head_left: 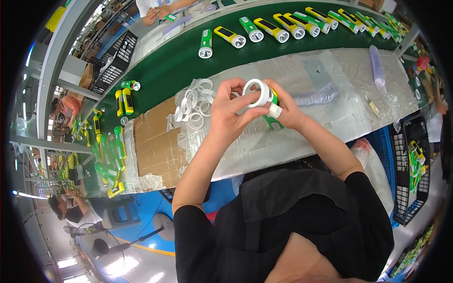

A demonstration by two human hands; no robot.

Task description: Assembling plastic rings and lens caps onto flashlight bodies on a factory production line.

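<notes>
Above the middle of the work table, both my hands are raised close together around a yellow-and-green flashlight (pixel 275 123). My right hand (pixel 292 112) is wrapped about its body, with something white around the thumb. My left hand (pixel 227 109) grips a white ring (pixel 255 93) at the flashlight's head end, fingers curled round its rim. Whether the ring is seated on the head or only held against it, I cannot tell. A pile of loose white rings (pixel 195 120) lies to the left of my left hand. Beyond my right wrist rests a row of stacked clear discs (pixel 321 97).
Flashlights (pixel 266 29) line the green conveyor (pixel 174 63) along the far side. More flashlights (pixel 109 155) cluster at left beside a cardboard sheet (pixel 158 137). To the right lie a wrapped purple stack (pixel 376 66) and a small cutter (pixel 372 105). A black crate (pixel 398 188) stands at far right.
</notes>
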